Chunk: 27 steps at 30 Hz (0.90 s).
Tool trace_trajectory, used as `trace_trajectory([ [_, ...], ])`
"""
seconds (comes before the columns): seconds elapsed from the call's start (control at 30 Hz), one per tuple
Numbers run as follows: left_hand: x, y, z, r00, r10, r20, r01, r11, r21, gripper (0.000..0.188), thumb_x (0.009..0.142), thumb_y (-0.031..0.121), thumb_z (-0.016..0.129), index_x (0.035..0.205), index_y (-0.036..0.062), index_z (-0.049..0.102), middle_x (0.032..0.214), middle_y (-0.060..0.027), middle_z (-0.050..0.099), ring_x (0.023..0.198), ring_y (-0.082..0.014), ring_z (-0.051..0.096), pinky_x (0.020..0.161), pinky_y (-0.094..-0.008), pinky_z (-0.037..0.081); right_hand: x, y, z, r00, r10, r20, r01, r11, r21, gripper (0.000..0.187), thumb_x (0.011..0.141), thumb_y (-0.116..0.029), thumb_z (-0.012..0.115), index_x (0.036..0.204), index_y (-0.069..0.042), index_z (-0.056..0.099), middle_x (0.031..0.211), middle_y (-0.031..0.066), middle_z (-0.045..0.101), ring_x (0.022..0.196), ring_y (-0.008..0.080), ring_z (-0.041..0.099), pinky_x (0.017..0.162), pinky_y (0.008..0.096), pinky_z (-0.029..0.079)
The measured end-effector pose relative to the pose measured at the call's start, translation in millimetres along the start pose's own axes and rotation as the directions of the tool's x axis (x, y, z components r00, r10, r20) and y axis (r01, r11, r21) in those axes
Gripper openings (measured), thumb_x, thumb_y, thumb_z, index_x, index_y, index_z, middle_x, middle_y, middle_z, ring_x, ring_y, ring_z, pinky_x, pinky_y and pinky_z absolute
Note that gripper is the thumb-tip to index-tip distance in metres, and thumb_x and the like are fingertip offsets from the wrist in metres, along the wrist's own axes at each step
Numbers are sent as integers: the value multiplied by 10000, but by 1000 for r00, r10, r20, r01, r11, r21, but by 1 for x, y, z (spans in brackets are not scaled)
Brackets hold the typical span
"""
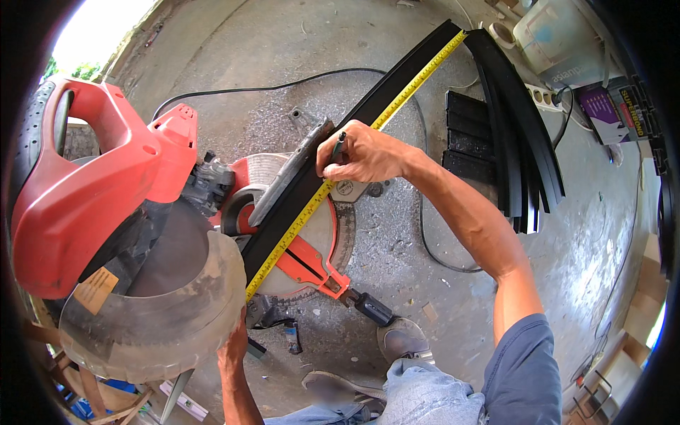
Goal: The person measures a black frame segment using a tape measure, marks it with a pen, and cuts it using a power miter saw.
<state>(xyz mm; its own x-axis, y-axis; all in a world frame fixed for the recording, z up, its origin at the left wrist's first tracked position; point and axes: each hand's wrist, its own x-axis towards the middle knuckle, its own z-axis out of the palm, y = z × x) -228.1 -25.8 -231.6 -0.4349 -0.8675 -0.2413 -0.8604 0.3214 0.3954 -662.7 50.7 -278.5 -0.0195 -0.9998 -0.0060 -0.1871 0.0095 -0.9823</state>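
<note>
My right hand [365, 154] pinches a dark pen [339, 144] and rests over a long black profile strip [398, 83]. A yellow tape measure blade [423, 72] lies stretched along the strip's edge, passing under that hand. The strip crosses the base of a red miter saw [85, 219], against its grey metal fence [290, 170]. My left hand [234, 338] is at the strip's near end, partly behind the saw's cloudy blade guard [156, 340]. Its fingers are hidden there, and the tape's case cannot be seen.
More black strips [520, 120] lie at the right, beside black slatted pieces [469, 131]. A black cable [283, 86] loops over the dusty floor. A power strip [542, 97], a whitish bucket [559, 39] and a purple box [602, 117] stand far right. My shoes [404, 340] are near the saw's handle [373, 309].
</note>
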Motion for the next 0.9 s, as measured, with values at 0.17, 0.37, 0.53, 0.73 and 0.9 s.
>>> trace_trajectory([
  [0.17,0,0,2,1000,8,-12,-8,1000,-18,252,919,175,679,1039,-40,734,834,-61,701,788,-113,607,760,-267,479,-1,-2,0,1000,14,8,-14,1000,-16,131,858,-139,725,877,-11,709,724,-13,635,661,58,529,603,259,462],
  [0.37,0,9,0,999,-47,2,47,997,-62,246,920,164,681,1035,-47,734,835,-49,699,794,-103,600,762,-263,476,0,-1,1,1000,3,21,-2,999,-37,125,857,-146,724,876,-23,712,709,-20,623,643,56,511,580,263,441],
  [0.53,0,12,-2,997,-69,26,70,995,-73,230,925,149,678,1023,-52,734,826,-31,686,788,-90,585,751,-256,470,-1,-4,0,1000,14,20,-14,999,-31,132,862,-150,715,869,-19,704,696,-21,610,634,58,501,570,266,432],
  [0.73,0,14,-2,997,-74,30,76,994,-81,234,925,147,678,1022,-59,731,810,-31,680,775,-90,582,743,-258,470,0,-2,1,1000,-15,17,16,999,-44,140,855,-156,724,861,-20,692,667,-16,578,618,65,482,561,270,421],
  [0.9,0,17,-5,994,-97,42,100,992,-76,246,922,156,682,1028,-60,731,811,-40,689,768,-96,585,732,-265,474,0,-2,1,1000,1,17,0,999,-32,140,851,-156,721,861,-20,690,662,-10,571,611,71,478,563,275,425],
])
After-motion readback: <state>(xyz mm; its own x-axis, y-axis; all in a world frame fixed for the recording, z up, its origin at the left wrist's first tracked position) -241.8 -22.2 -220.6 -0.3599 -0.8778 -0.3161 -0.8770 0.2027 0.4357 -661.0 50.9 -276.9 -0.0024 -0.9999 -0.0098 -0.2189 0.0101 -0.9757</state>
